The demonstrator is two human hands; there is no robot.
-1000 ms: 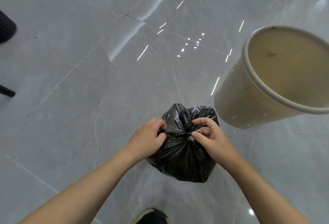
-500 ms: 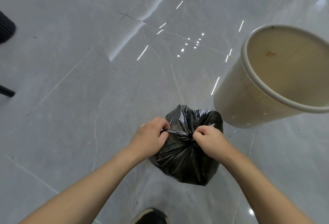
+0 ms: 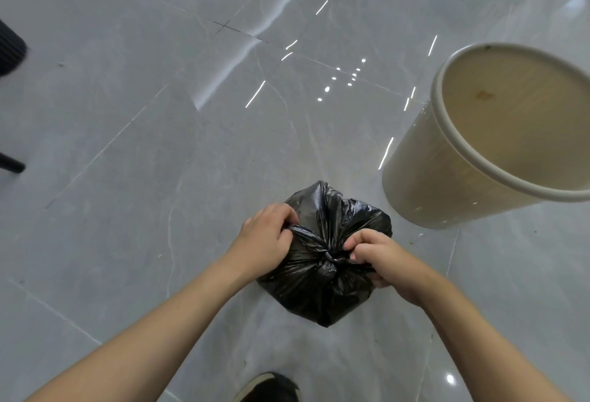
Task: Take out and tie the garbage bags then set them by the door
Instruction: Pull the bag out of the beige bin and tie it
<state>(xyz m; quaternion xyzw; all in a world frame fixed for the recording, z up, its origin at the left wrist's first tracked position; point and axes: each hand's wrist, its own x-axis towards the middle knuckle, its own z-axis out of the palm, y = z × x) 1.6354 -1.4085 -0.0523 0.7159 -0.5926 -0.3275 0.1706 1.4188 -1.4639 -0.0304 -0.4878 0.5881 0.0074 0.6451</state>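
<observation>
**Here, knotting the bag over grey tile**

Below me the black garbage bag (image 3: 322, 286) hangs just above the glossy grey marble floor (image 3: 127, 178), whose tiles mirror strip lights and a bright window. My left hand (image 3: 265, 238) grips one twisted ear of plastic; my right hand (image 3: 373, 258) pinches the other at the knot, both fists clenched on the bag. The cream bin (image 3: 447, 162) stands near, to the right, unlined. My shoe (image 3: 271, 389) shows at the bottom edge.
</observation>
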